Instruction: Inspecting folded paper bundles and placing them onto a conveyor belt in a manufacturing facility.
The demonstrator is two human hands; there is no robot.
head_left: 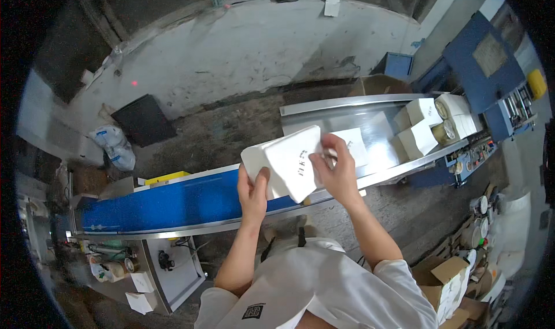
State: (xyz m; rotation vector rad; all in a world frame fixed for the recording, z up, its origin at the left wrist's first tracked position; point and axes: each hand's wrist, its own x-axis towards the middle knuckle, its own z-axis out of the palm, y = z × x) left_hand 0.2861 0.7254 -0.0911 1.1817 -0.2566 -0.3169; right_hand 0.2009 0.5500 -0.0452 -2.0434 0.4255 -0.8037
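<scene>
Both hands held a white rectangular paper-wrapped pack up in the air, above the near steel edge of the blue conveyor belt. The left hand gripped its lower left corner, thumb pressed flat on the top face and fingers curled out of sight beneath. The right hand clasped the right end, fingers bent over the far edge (its thumb could not be made out). The pack tilted, its left end rounded. Further right, more white packs sat on the steel chute beside the blue machine.
</scene>
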